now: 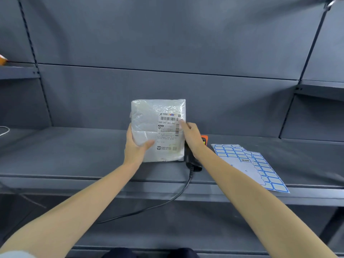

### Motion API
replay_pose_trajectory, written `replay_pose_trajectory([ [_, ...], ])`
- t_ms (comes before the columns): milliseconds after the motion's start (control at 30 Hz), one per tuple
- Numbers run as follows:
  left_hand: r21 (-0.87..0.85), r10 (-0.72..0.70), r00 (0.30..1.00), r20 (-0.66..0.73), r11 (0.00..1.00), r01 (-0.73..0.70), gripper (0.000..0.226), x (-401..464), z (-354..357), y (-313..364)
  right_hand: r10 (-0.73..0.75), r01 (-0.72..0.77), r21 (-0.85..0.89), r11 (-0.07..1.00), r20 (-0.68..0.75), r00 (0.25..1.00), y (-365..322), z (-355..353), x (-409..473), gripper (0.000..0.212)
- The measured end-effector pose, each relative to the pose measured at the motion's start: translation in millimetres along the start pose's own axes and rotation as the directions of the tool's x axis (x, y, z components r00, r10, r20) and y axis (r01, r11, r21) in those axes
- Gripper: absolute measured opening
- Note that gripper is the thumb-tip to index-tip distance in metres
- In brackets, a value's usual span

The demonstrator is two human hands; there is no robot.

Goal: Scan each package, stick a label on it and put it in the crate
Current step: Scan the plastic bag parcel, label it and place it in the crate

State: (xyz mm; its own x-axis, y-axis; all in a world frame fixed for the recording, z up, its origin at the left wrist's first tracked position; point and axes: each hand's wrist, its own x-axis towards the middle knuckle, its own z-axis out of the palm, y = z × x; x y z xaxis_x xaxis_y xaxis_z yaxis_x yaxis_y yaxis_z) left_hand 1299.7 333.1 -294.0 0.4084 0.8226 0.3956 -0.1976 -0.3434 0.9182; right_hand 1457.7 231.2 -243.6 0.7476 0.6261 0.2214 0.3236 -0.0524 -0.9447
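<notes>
The package (158, 130) stands upright on the shelf (74, 157), printed side facing you. Your left hand (135, 148) grips its left edge, thumb across the front; your right hand (191, 135) holds the right edge beside the barcode. The scanner (193, 161) and label sheets (249, 164) lie untouched just right, so scanning, labelling and crating likely all remain. No crate is visible.
</notes>
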Motion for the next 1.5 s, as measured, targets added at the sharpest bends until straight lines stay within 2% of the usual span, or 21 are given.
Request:
replay_pose_trajectory([
  [67, 0.000, -0.001, 1.000, -0.014, 1.000, 0.001, 0.088, 0, 2, -2, 0.056, -0.099, -0.159, 0.982, -0.258, 0.964, 5, -4, 6, 0.016],
  [133, -0.005, 0.004, 1.000, -0.030, 1.000, -0.004, 0.085, -1, 4, -3, 0.209, -0.322, -0.272, 0.907, -0.371, 0.905, 12, -8, 4, 0.037],
  [200, -0.013, 0.009, 1.000, -0.029, 1.000, -0.009, 0.087, -1, 5, -5, 0.363, -0.456, -0.313, 0.833, -0.314, 0.878, 24, -11, 3, 0.048],
  [267, -0.023, 0.008, 1.000, -0.018, 1.000, -0.009, 0.090, 2, 4, -7, 0.427, -0.466, -0.437, 0.769, -0.190, 0.884, 32, -10, 1, 0.045],
  [333, -0.031, -0.002, 1.000, -0.011, 1.000, 0.002, 0.091, 4, 4, -7, 0.448, -0.459, -0.504, 0.732, -0.152, 0.881, 34, -10, 1, 0.043],
  [433, -0.033, -0.006, 1.000, -0.012, 0.999, 0.005, 0.087, 5, 4, -8, 0.471, -0.493, -0.468, 0.733, -0.174, 0.865, 32, -10, 3, 0.044],
  [500, -0.028, 0.003, 1.000, -0.005, 1.000, -0.003, 0.086, 6, 3, -10, 0.494, -0.522, -0.353, 0.777, -0.173, 0.852, 31, -12, 7, 0.042],
  [567, -0.021, 0.001, 1.000, -0.008, 1.000, -0.001, 0.085, 7, 3, -11, 0.455, -0.476, -0.131, 0.870, -0.159, 0.876, 31, -16, 13, 0.046],
  [600, -0.020, 0.000, 1.000, -0.011, 1.000, 0.000, 0.085, 7, 4, -11, 0.418, -0.425, -0.006, 0.905, -0.169, 0.893, 30, -18, 14, 0.055],
  [667, -0.013, -0.011, 1.000, -0.018, 1.000, 0.011, 0.084, 8, 7, -9, 0.406, -0.370, 0.196, 0.908, -0.196, 0.893, 23, -19, 13, 0.060],
  [800, -0.017, -0.020, 1.000, 0.013, 1.000, 0.021, 0.085, 11, 11, -10, 0.357, -0.254, 0.349, 0.902, -0.271, 0.894, 4, -11, -9, 0.071],
  [833, -0.027, -0.015, 1.000, 0.020, 1.000, 0.016, 0.085, 11, 12, -9, 0.340, -0.219, 0.400, 0.890, -0.261, 0.904, 1, -9, -20, 0.067],
  [900, -0.044, -0.012, 0.999, 0.033, 0.999, 0.014, 0.086, 10, 12, -9, 0.279, -0.139, 0.506, 0.851, -0.211, 0.937, -1, -2, -44, 0.037],
  [967, -0.050, -0.013, 0.999, 0.036, 0.999, 0.015, 0.086, 9, 12, -6, 0.193, -0.070, 0.529, 0.846, -0.180, 0.964, 0, 5, -67, 0.016],
  [1133, -0.072, 0.022, 0.999, 0.039, 0.997, -0.019, 0.092, 4, 11, -3, -0.019, 0.069, 0.438, 0.896, -0.118, 0.993, 7, 19, -98, 0.008],
  [1500, -0.063, 0.022, 0.999, 0.039, 0.998, -0.019, 0.087, 2, 11, -2, -0.069, 0.084, 0.450, 0.889, -0.049, 0.996, 8, 19, -108, 0.008],
])
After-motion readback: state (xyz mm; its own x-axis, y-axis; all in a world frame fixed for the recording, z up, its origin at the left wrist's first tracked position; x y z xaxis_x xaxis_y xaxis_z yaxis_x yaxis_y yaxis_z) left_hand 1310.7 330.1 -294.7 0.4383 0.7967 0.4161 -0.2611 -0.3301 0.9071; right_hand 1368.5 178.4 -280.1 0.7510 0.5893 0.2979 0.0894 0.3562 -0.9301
